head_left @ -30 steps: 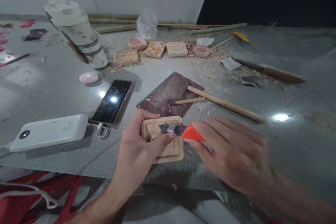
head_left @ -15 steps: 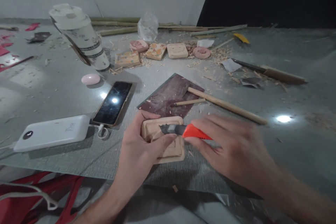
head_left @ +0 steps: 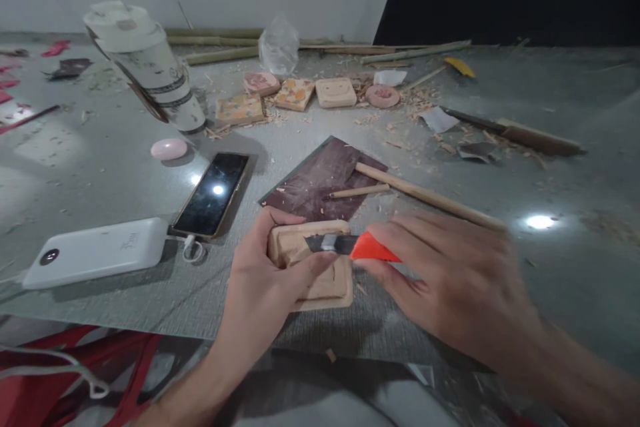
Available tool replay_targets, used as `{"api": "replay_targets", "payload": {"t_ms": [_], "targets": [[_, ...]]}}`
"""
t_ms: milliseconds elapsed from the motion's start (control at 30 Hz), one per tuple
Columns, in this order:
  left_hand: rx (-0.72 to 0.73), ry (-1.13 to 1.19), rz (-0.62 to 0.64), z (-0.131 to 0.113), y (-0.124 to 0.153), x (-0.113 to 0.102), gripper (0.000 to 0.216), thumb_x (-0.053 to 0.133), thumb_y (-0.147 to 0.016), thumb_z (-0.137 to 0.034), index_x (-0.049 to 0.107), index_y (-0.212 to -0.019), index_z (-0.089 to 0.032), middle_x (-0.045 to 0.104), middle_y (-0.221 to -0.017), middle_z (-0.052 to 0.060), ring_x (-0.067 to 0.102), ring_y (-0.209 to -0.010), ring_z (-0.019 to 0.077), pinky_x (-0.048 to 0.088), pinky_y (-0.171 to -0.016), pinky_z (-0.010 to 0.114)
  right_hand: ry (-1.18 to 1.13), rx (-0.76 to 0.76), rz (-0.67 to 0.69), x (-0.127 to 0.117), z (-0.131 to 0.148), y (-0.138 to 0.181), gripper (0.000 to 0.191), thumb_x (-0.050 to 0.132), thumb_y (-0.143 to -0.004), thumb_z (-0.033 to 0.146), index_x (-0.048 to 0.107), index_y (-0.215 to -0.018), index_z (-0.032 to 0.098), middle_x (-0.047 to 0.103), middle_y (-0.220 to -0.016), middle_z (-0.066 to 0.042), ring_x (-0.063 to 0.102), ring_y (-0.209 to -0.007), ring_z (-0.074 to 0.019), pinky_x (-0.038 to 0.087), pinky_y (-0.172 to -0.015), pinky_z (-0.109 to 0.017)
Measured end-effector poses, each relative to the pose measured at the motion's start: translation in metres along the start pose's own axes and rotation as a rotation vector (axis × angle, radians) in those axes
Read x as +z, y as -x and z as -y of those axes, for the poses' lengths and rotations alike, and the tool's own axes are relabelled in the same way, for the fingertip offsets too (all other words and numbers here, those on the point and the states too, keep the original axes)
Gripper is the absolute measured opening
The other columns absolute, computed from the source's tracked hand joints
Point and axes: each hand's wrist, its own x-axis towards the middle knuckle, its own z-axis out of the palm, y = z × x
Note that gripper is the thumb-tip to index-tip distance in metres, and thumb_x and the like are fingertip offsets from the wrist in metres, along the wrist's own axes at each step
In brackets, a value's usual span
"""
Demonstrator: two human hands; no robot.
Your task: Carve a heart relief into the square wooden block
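My left hand (head_left: 260, 287) is closed round a pale carved wooden block (head_left: 325, 287) that rests near the front edge of the grey table (head_left: 100, 173). Its thumb presses on the block's top. My right hand (head_left: 450, 280) grips an orange utility knife (head_left: 367, 248). The knife's dark blade (head_left: 327, 243) lies across the upper part of the block, pointing left. A sheet of dark sandpaper (head_left: 320, 180) lies just behind the block.
A phone (head_left: 213, 193) is cabled to a white power bank (head_left: 95, 250) at left. Two wooden sticks (head_left: 425, 197) lie behind my right hand. Several carved wooden pieces (head_left: 295, 95), shavings, a paper-wrapped roll (head_left: 150, 73), a pink oval (head_left: 169, 148) and bamboo poles sit farther back.
My right hand and the knife have shifted slightly along the block. The left hand keeps its hold. The view has wobbled a little.
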Motion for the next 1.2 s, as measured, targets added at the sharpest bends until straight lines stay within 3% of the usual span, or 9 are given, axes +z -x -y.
{"api": "replay_targets", "payload": {"t_ms": [333, 667, 800, 900, 967, 1067, 1200], "targets": [[-0.005, 0.077, 0.011, 0.001, 0.001, -0.001, 0.039, 0.095, -0.081, -0.03, 0.064, -0.103, -0.024, 0.067, -0.074, -0.008, 0.061, -0.063, 0.0084, 0.05, -0.055, 0.014, 0.109, -0.026, -0.098, 0.009, 0.008, 0.007, 0.012, 0.071, -0.108, 0.027, 0.074, -0.1, 0.018, 0.077, -0.083, -0.002, 0.069, -0.072, -0.018, 0.048, -0.069, -0.038], [-0.074, 0.078, 0.033, 0.001, -0.001, -0.005, 0.042, 0.096, -0.078, -0.032, 0.064, -0.104, -0.025, 0.066, -0.077, -0.007, 0.061, -0.067, 0.0119, 0.052, -0.059, 0.019, 0.142, -0.03, -0.026, 0.006, 0.01, 0.007, 0.015, 0.07, -0.107, 0.03, 0.077, -0.099, 0.02, 0.077, -0.08, -0.003, 0.065, -0.067, -0.0196, 0.046, -0.063, -0.04], [-0.124, 0.117, 0.125, -0.004, -0.006, -0.01, 0.043, 0.097, -0.076, -0.033, 0.065, -0.103, -0.024, 0.067, -0.078, -0.005, 0.062, -0.066, 0.013, 0.05, -0.059, 0.02, -0.053, 0.048, 0.051, 0.001, 0.004, -0.002, 0.024, 0.069, -0.107, 0.032, 0.069, -0.085, 0.021, 0.07, -0.074, -0.001, 0.061, -0.064, -0.0177, 0.039, -0.057, -0.038], [-0.191, 0.181, 0.24, -0.011, -0.009, -0.019, 0.045, 0.099, -0.074, -0.035, 0.064, -0.1, -0.024, 0.069, -0.076, -0.004, 0.064, -0.064, 0.013, 0.049, -0.059, 0.019, -0.344, 0.169, 0.167, -0.004, -0.011, -0.01, 0.02, 0.067, -0.106, 0.03, 0.07, -0.088, 0.022, 0.07, -0.077, 0.003, 0.061, -0.066, -0.0144, 0.041, -0.059, -0.032], [-0.229, 0.201, 0.272, -0.013, -0.011, -0.027, 0.047, 0.1, -0.073, -0.036, 0.065, -0.102, -0.024, 0.07, -0.078, -0.003, 0.065, -0.064, 0.0132, 0.05, -0.057, 0.019, -0.388, 0.26, 0.175, -0.004, -0.027, -0.015, 0.021, 0.063, -0.109, 0.031, 0.072, -0.092, 0.023, 0.072, -0.079, 0.003, 0.062, -0.066, -0.0137, 0.043, -0.063, -0.031], [-0.221, 0.232, 0.213, -0.011, -0.014, -0.038, 0.047, 0.099, -0.077, -0.04, 0.069, -0.111, -0.025, 0.071, -0.082, -0.002, 0.067, -0.064, 0.0136, 0.051, -0.055, 0.018, -0.137, 0.309, 0.117, 0.006, -0.059, -0.021, 0.027, 0.062, -0.111, 0.039, 0.073, -0.093, 0.022, 0.068, -0.073, 0.001, 0.055, -0.063, -0.0152, 0.037, -0.064, -0.034], [-0.206, 0.409, 0.181, -0.005, -0.017, -0.041, 0.05, 0.1, -0.079, -0.036, 0.074, -0.12, -0.023, 0.078, -0.095, 0.002, 0.074, -0.072, 0.0152, 0.06, -0.061, 0.02, 0.23, 0.268, 0.07, 0.03, -0.089, -0.032, 0.032, 0.06, -0.114, 0.041, 0.075, -0.098, 0.017, 0.073, -0.098, -0.01, 0.064, -0.086, -0.0222, 0.038, -0.07, -0.036]]}}
